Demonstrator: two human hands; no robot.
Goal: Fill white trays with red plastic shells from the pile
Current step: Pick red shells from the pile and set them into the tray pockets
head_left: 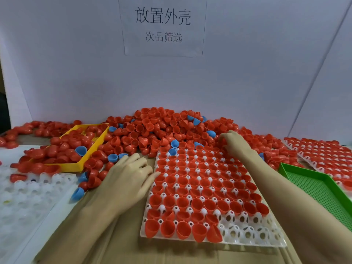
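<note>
Your left hand (129, 180) lies flat, grip open, touching the white tray (253, 239), which is nearly full. Your right hand (235, 144) reaches into the red shells (152, 128); its grip cannot be determined.

Bright, even, diffuse light; no hard shadows, only soft shade beside forearms on bench (122, 244). Faint cool cast on white backdrop (247, 73). Wide-angle bending at edges: backdrop seams lean outward. Lower-left empty tray (28, 197) washed out, soft. Slight overall smear; centre sharpest, sign (162, 25) legible.
</note>
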